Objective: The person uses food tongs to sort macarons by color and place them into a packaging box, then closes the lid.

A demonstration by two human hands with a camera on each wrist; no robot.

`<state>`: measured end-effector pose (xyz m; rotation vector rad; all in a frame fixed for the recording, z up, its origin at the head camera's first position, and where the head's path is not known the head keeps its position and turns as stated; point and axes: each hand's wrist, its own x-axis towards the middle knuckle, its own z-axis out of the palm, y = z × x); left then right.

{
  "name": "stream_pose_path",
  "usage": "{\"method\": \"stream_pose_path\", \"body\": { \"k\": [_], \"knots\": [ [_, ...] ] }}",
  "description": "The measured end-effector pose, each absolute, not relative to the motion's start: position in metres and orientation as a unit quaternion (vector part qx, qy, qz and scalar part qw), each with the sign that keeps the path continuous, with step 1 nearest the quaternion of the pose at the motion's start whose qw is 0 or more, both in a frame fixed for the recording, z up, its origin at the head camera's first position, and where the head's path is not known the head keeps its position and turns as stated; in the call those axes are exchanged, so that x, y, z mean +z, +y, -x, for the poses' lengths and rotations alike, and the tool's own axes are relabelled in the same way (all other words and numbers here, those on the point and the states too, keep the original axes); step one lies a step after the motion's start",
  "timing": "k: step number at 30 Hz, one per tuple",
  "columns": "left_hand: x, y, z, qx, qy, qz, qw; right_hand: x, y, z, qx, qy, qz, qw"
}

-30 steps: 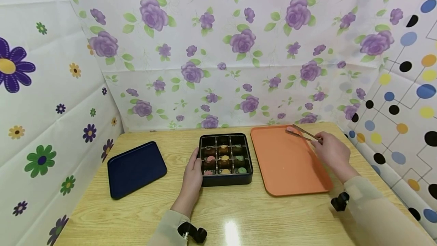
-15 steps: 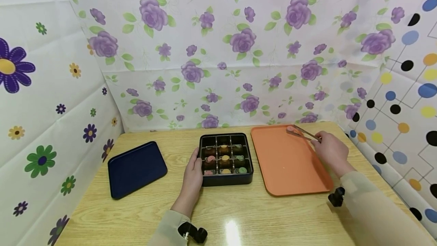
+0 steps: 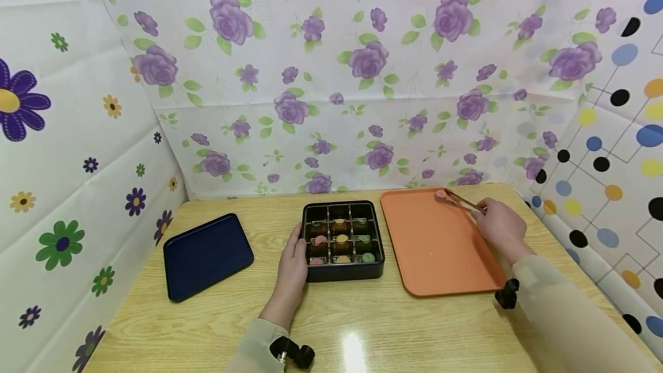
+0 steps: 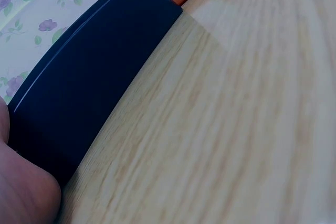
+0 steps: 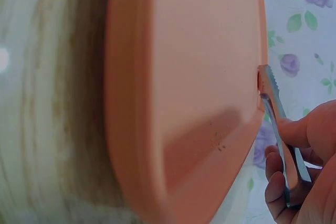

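In the head view, my left hand (image 3: pixel 292 263) rests along the left side of a black divided box (image 3: pixel 344 272), fingers fairly straight. Part of that hand touches the box wall (image 4: pixel 100 72) in the left wrist view. The box compartments hold small round sweets: pink (image 3: pixel 319 240), yellow (image 3: pixel 342 239) and green (image 3: pixel 368 258). My right hand (image 3: pixel 499 221) grips metal tongs (image 3: pixel 466 202) above the far right of an orange tray (image 3: pixel 435 246). A small round pink sweet (image 3: pixel 441 194) lies between the tong tips; whether they squeeze it, I cannot tell. The right wrist view shows fingers and thumb around the tongs (image 5: pixel 286 145).
A dark blue tray (image 3: pixel 207 258) lies at the left of the wooden table (image 3: pixel 362 327). Flowered cloth (image 3: pixel 331 79) hangs behind the table, and a dotted cloth (image 3: pixel 616 189) stands at the right. The orange tray has a raised rim (image 5: pixel 128 98).
My right wrist and forearm have shifted a little to the left, while the tong tips and pink sweet have barely moved. My left hand and the box have stayed put.
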<state>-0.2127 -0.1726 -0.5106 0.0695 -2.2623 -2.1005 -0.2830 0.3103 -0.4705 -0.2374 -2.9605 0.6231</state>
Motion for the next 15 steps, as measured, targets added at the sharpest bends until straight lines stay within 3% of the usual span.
{"method": "stream_pose_path", "body": {
  "k": [15],
  "knots": [
    [-0.5083, -0.1730, 0.2101, -0.681, -0.731, -0.014, 0.032, -0.4773, 0.3088, 0.2875, 0.211, -0.972, 0.084, 0.058]
  ]
}}
